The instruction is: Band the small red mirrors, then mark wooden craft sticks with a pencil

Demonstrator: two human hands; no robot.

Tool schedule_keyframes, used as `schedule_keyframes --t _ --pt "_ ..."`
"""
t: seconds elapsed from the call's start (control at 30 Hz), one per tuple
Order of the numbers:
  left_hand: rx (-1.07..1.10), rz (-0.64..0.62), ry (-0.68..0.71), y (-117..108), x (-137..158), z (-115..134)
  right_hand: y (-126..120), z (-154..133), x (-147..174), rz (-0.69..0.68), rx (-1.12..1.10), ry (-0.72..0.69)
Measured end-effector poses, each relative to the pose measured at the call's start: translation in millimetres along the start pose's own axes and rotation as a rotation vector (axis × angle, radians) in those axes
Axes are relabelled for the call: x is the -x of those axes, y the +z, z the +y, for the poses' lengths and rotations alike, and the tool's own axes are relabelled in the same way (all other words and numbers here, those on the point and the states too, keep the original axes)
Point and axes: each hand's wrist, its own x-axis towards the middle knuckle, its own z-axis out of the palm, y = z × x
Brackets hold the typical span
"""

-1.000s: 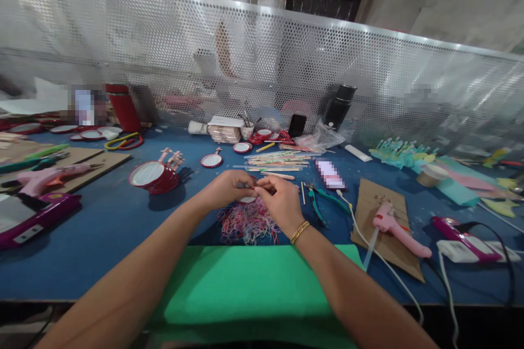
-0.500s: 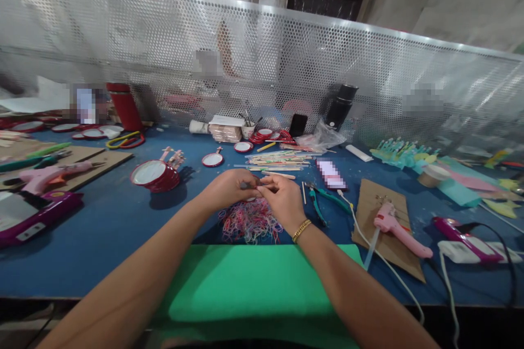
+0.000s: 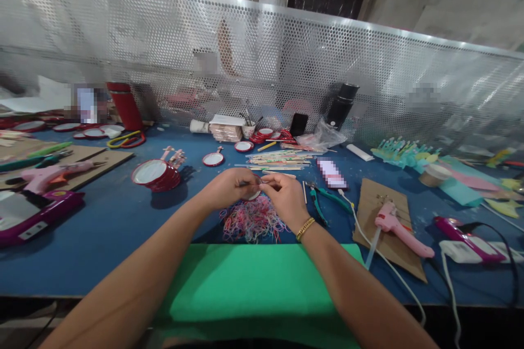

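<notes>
My left hand is closed around a small round white-faced disc, mostly hidden by the fingers. Close against it, my right hand pinches at the disc's far edge; whatever lies between those fingertips is too small to make out. Under both hands a tangled heap of multicoloured thin strings rests on the blue table. A red-rimmed white disc with a small stem lies beyond the left hand. Further left stands a tilted stack of similar red-rimmed discs.
Wooden sticks lie beyond my hands. To the right are green-handled pliers, a phone with a white cable, and a pink glue gun on cardboard. Green cloth covers the near edge. A purple device sits left.
My hands have shifted slightly, and more of the white disc shows below the left fingers. The right hand has moved a little to the right. Nothing else on the table has moved.
</notes>
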Motion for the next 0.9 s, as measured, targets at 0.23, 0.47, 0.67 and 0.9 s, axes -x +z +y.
schedule_keyframes --t 0.23,0.47,0.67,0.9 --pt "-0.046 0.176 -0.135 -2.7 2.1 -3.3 -7.4 0.7 0.1 -0.195 0.067 0.001" --pt "0.177 0.158 -0.167 2.4 -0.6 -7.8 -14.0 -15.7 0.4 -0.257 -0.495 -0.028" --pt "0.392 0.126 -0.125 11.0 -1.0 6.4 -18.0 -19.9 3.2 -0.381 -0.741 0.061" --pt "0.557 0.113 -0.199 8.0 0.9 14.6 -28.0 -15.8 -4.6 -0.160 -0.600 0.031"
